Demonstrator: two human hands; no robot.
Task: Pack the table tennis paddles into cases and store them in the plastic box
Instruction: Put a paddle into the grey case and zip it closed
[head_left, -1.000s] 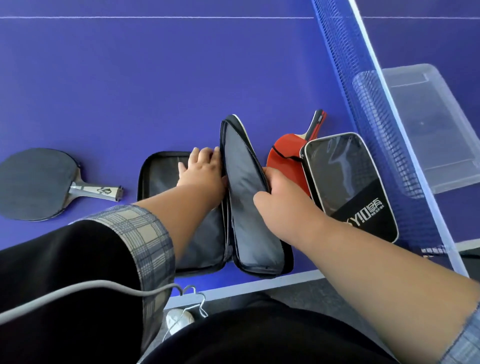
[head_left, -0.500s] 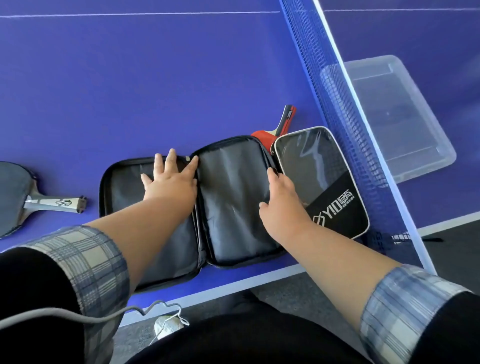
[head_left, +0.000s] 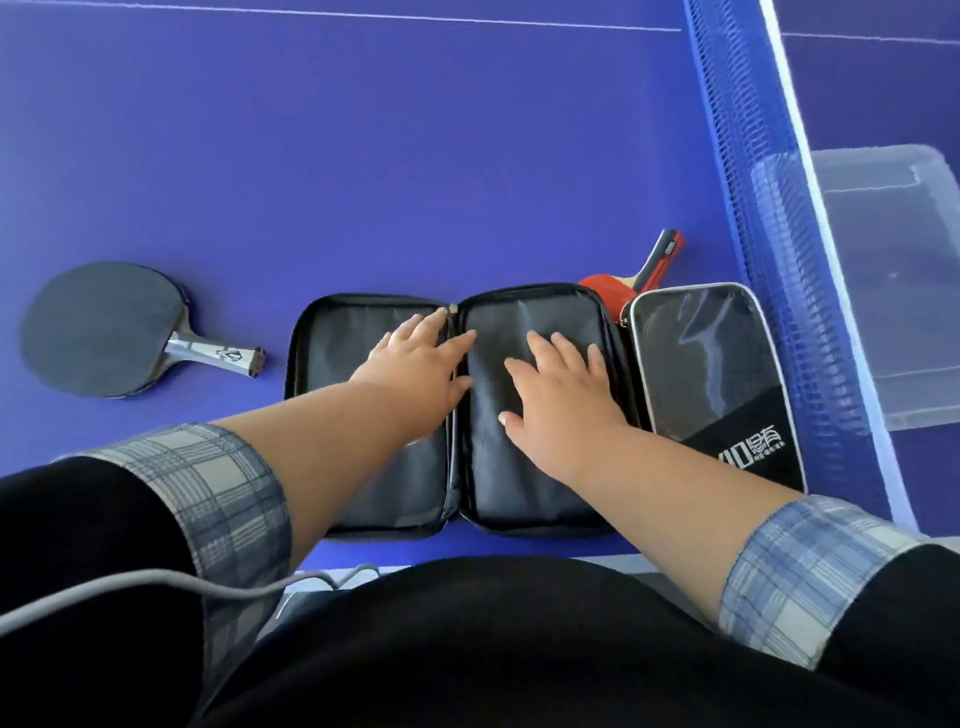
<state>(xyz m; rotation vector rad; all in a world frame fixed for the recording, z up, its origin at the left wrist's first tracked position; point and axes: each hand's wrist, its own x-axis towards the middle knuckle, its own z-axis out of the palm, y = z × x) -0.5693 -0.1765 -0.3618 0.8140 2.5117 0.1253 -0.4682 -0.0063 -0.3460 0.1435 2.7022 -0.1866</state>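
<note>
Table (head_left: 363, 156): purple-blue playing surface filling the upper two-thirds of the frame, a thin white line along its top edge.
Net (head_left: 769, 218): blue mesh with a white band, running from top right down toward the lower right.
Plastic box (head_left: 893, 291): clear, at the right edge of the frame, beyond the net – partly seen through the mesh.
Open case (head_left: 519, 467): black, unzipped and spread flat at centre, two halves side by side, near the table's front edge.
Closed case (head_left: 711, 374): black with a glossy panel and white lettering, just right of the open case, touching it.
Black paddle (head_left: 104, 327): flat on the table at centre left, silver handle pointing right, apart from the open case.
Red paddle (head_left: 639, 270): mostly hidden beneath the two cases – only the blade's edge and handle show above them.
Left hand (head_left: 415, 364): fingers spread wide, palm down across the case's middle seam, holding nothing.
Right hand (head_left: 561, 384): fingers splayed, flat on the right half, holding nothing.
Sleeves (head_left: 208, 493): plaid cuffs rolled back over dark fabric.
</note>
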